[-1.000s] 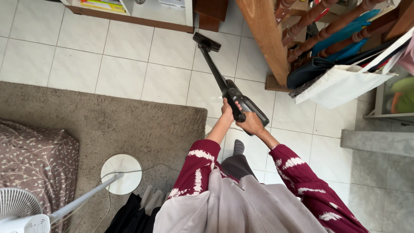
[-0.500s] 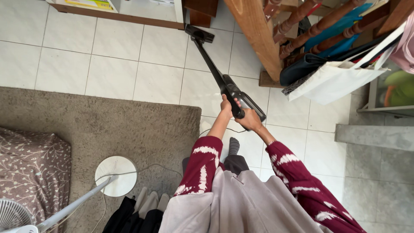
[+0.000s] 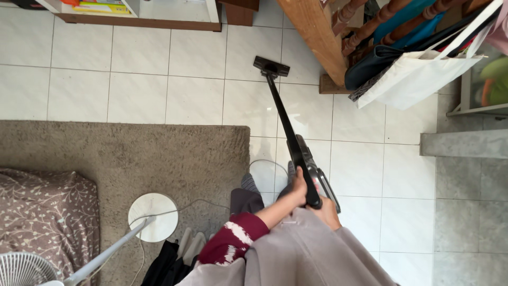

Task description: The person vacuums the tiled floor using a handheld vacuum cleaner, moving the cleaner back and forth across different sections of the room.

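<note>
Both hands' grip, left hand and right hand, wraps the stick vacuum; its head sits mid-tile, rug untouched.

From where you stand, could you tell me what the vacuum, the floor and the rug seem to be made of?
Vacuum: probably hard plastic, dark with a slight sheen on the tube.
Floor: glossy white ceramic-looking tiles, with grout lines between them.
Rug: soft, shaggy textile pile, matte grey-brown, with fuzzy edges.

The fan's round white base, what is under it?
The round white base stands on the grey-brown rug. The rug continues around it on all sides; what lies directly beneath the base is covered.
</note>
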